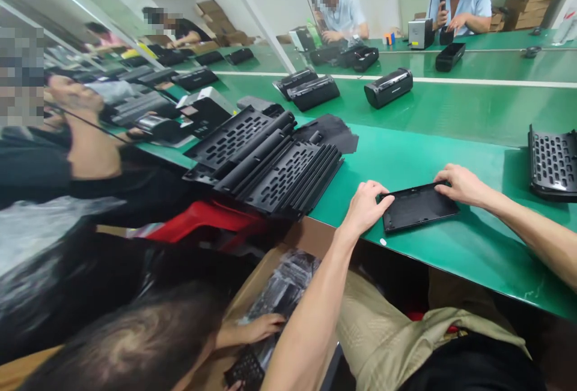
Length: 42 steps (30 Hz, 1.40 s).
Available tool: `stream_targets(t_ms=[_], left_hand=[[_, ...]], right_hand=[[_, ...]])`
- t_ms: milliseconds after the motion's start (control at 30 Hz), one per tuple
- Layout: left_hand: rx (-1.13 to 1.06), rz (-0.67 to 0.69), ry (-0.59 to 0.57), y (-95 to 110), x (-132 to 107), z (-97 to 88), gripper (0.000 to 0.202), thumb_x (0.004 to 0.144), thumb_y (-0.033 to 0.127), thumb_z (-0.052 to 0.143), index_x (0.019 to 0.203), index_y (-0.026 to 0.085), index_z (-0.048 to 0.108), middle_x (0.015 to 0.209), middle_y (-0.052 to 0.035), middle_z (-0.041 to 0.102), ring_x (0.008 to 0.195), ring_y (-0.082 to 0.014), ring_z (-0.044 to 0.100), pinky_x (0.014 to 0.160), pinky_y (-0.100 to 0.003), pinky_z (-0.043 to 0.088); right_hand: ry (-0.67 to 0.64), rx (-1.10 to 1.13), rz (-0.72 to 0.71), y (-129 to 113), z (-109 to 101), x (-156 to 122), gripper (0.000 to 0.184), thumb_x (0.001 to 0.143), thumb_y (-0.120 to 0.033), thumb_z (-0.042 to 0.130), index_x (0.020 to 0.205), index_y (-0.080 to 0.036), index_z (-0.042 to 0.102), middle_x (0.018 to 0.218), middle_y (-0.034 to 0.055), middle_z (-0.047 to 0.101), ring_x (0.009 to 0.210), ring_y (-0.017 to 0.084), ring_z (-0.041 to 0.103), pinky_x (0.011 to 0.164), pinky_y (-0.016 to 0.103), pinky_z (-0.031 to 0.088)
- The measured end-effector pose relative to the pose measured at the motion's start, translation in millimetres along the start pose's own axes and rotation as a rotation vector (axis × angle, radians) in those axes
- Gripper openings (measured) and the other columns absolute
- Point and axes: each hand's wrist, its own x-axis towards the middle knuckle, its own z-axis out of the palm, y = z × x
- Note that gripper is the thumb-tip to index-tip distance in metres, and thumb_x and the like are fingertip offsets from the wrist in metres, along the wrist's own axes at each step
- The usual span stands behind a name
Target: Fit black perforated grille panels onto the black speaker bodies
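Note:
A shallow black plastic tray-shaped housing (419, 209) lies before me at the front edge of the green table (491, 252), its hollow side facing up. My left hand (368, 206) grips its left end, with the thumb over the rim. At the far right corner, my right hand (460, 184) pinches the rim between thumb and fingers. A small white piece (383, 242) rests on the table just below the housing. To the left, several black slotted grille panels (282, 177) are stacked, with black sheet material (331, 132) behind them.
A co-worker's hand (264, 326) reaches into a cardboard box (252, 277) of plastic-wrapped parts below the table, at my left. Another black grille panel (553, 159) stands at far right. Assembled black units (388, 87) sit farther back, where other people work. A red stool (193, 222) is at left.

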Motion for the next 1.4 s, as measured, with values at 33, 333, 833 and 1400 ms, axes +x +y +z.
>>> stream_targets(t_ms=[33, 333, 833, 1400], left_hand=[[-0.08, -0.005, 0.015, 0, -2, 0.9, 0.02, 0.09, 0.04, 0.063, 0.084, 0.022, 0.07, 0.099, -0.0064, 0.071, 0.1, -0.0258, 0.062, 0.093, -0.04, 0.05], [-0.908, -0.335, 0.109, 6, -32, -4.1, 0.051, 0.068, 0.055, 0.089, 0.094, 0.019, 0.066, 0.07, 0.0045, 0.059, 0.061, -0.0108, 0.053, 0.057, -0.022, 0.044], [-1.237, -0.396, 0.198, 3, -50, 13.0, 0.054, 0.069, 0.045, 0.092, 0.109, 0.016, 0.069, 0.095, -0.0082, 0.079, 0.085, -0.0259, 0.077, 0.082, -0.04, 0.063], [-1.277, -0.324, 0.228, 10, -53, 20.9, 0.047, 0.071, 0.044, 0.089, 0.103, 0.015, 0.069, 0.09, -0.007, 0.079, 0.074, -0.0205, 0.074, 0.073, -0.031, 0.06]], right_hand=[[-0.013, 0.064, -0.001, 0, 1, 1, 0.019, 0.092, -0.025, 0.062, 0.103, -0.02, 0.077, 0.104, 0.0097, 0.073, 0.097, 0.025, 0.068, 0.083, 0.032, 0.047], [-0.194, 0.883, 0.119, -22, 1, 1, 0.026, 0.081, -0.04, 0.074, 0.092, -0.018, 0.068, 0.078, 0.0011, 0.068, 0.063, 0.013, 0.056, 0.053, 0.023, 0.044], [-0.2, 1.169, 0.106, -21, 25, -7, 0.037, 0.077, -0.045, 0.083, 0.1, -0.017, 0.074, 0.087, 0.0038, 0.075, 0.071, 0.015, 0.062, 0.06, 0.024, 0.046], [-0.155, 1.048, 0.115, -11, 28, -11, 0.041, 0.077, -0.053, 0.082, 0.098, -0.018, 0.074, 0.08, 0.0026, 0.071, 0.062, 0.013, 0.055, 0.057, 0.027, 0.043]])
